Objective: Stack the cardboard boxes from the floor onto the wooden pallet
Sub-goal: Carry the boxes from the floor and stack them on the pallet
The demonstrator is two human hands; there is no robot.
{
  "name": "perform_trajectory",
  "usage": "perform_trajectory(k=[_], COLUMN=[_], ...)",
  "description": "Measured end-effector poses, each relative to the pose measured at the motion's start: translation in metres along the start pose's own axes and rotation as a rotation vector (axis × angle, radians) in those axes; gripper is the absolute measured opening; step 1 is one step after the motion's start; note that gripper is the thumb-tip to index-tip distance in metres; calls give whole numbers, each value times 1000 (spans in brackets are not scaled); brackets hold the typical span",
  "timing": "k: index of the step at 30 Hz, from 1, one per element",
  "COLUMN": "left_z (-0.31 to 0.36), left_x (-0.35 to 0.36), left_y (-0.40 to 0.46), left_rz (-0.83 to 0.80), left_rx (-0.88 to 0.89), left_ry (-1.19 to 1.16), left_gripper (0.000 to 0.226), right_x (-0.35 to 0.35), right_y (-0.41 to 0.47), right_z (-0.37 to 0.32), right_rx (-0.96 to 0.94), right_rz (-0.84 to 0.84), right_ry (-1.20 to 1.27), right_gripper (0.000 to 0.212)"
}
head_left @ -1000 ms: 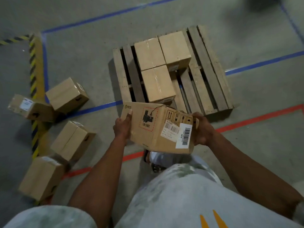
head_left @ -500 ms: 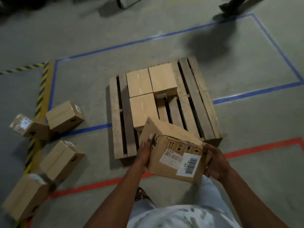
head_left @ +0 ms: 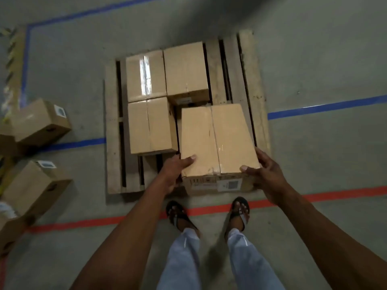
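Note:
A taped cardboard box (head_left: 217,139) with a barcode label on its near face is over the near right part of the wooden pallet (head_left: 113,130). My left hand (head_left: 174,168) grips its near left corner and my right hand (head_left: 266,172) grips its near right corner. Whether it rests on the slats I cannot tell. Three more boxes stand on the pallet: one at the back left (head_left: 145,75), one at the back middle (head_left: 185,70), one at the front left (head_left: 150,125), close beside the held box.
Several loose boxes lie on the floor at the left, one (head_left: 39,122) by the blue tape line and one (head_left: 33,185) nearer. Yellow-black hazard tape (head_left: 10,57) runs along the far left. A red floor line (head_left: 335,194) passes under my sandalled feet (head_left: 178,214).
I stepped up to the pallet and brought the box from in front of my body forward and down over the near right slats. Both hands kept their hold.

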State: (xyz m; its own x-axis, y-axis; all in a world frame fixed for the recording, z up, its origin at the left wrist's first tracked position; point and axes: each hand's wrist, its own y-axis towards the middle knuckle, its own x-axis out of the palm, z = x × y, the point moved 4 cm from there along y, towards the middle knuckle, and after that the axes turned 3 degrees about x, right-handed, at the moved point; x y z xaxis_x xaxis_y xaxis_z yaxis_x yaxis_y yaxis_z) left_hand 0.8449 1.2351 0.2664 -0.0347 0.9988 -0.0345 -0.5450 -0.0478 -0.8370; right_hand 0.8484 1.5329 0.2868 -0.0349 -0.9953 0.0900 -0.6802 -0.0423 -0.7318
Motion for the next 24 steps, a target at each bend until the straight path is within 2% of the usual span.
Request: perform_trajectory(k=[2,4,7,11,20,24], left_z=[-11,-24,-38,-39,-21,-30], left_x=[-9,-20,-39,-64,-95,-107], left_y=[45,92,146,194,243,264], left_rz=[13,36,64,74,-31,-21], left_rx=[25,50,73,146,231,224], left_ry=[47,88,92,163,292,317], left_gripper=[56,53,78,68,97,113], right_x=[4,13,25,47,77,87], right_y=[46,93,150,198,238,257], right_z=[13,34,71,101,108,111], right_rx=[-34,-53,-63,-48,-113,-134], right_rz=[-25,-51,-82,-64,45,45], right_ry=[-33,-69,-86,-90,-172,-221], right_gripper=[75,80,83,90,92,89])
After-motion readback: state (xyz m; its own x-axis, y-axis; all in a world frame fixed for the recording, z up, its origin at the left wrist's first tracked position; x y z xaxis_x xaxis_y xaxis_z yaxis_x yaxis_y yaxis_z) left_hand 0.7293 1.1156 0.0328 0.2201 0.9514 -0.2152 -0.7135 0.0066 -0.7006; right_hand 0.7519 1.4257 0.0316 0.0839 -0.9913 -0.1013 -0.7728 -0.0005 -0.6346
